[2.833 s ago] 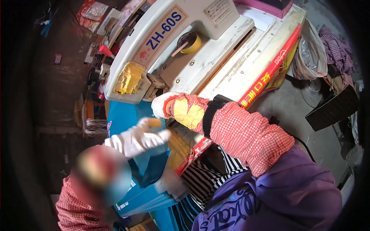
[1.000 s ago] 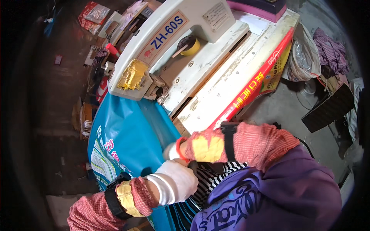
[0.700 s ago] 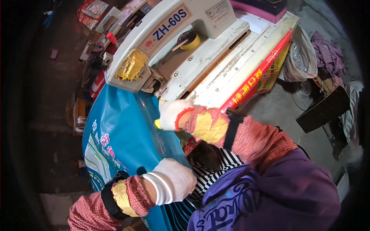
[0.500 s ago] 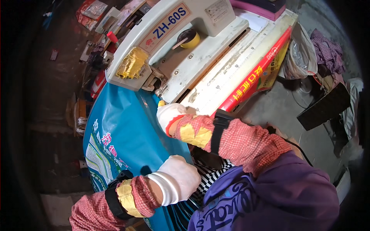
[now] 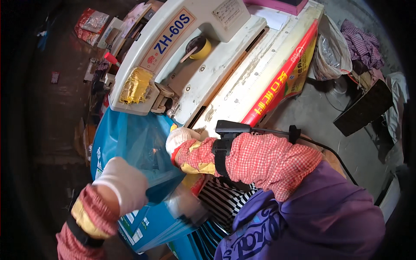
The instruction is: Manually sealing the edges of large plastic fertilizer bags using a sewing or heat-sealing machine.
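A large white industrial sewing machine [image 5: 173, 30] has a shiny blue plastic bag [image 5: 138, 138] under its head. My right hand [image 5: 180, 138], in a white glove with yellow on a fingertip, is closed at the bag's edge, just in front of the needle area. My left hand [image 5: 125, 184], also white-gloved, is over the bag's near left part; motion blurs it and its fingers are hidden. Below, more blue bags [image 5: 160, 225] lie in layers by my lap. A whitish blurred patch [image 5: 186, 201] shows between them and my striped apron.
A yellow cup [image 5: 199, 47] with a stick in it stands on the machine bed. Red and yellow sheeting [image 5: 281, 82] covers the table's front edge. Right of it are a white sack [image 5: 331, 56], a checked cloth [image 5: 362, 43] and a dark board [image 5: 364, 108]. Clutter fills the left.
My left hand has swung left and up from beside my lap, and the bag's near part has folded over, uncovering the bags beneath. My right hand stays near the needle area.
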`<state>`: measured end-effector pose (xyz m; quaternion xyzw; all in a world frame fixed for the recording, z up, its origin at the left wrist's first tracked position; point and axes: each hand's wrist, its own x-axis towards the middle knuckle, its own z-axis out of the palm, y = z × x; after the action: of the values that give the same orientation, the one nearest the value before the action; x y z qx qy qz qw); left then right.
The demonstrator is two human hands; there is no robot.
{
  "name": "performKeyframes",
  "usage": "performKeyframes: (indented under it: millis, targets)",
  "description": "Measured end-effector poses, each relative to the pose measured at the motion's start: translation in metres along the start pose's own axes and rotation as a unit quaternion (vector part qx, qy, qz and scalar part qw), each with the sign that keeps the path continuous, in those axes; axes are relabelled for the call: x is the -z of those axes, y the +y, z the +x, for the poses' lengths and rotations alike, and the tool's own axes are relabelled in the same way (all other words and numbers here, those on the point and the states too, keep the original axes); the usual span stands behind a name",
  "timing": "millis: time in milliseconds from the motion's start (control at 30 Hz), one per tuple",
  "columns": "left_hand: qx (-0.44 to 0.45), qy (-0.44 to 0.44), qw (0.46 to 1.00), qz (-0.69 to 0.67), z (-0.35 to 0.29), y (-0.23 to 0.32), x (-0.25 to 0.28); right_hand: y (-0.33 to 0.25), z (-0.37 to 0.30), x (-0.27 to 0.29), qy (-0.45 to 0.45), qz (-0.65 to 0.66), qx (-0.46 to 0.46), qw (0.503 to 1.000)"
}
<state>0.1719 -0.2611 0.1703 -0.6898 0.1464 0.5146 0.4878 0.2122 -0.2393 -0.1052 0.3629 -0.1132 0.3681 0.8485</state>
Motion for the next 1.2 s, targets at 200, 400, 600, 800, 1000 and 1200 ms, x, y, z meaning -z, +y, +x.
performKeyframes:
  millis: [200,400,600,800,1000,1200]
  targets:
    - [-0.274,0.155,0.947,0.063,0.030,0.069,-0.011,-0.008,0.023,0.011,-0.221,-0.005,-0.018,0.975]
    - [-0.220,0.085,0.967,-0.099,0.043,0.043,0.022,-0.004,0.006,0.021,0.143,-0.044,0.063,0.987]
    - [-0.195,0.062,0.972,-0.115,0.016,0.048,-0.023,0.016,0.052,0.016,-0.123,0.909,0.062,0.394]
    - [-0.270,0.058,0.960,-0.054,0.031,0.089,0.014,0.040,0.056,0.023,-0.253,0.830,0.015,0.496]
    - [-0.043,0.078,0.993,-0.074,0.030,0.048,0.050,0.006,0.069,0.079,-0.189,0.828,0.035,0.526]
    - [-0.173,-0.020,0.985,-0.011,-0.009,0.066,0.049,0.010,0.070,0.087,-0.186,0.802,0.036,0.567]
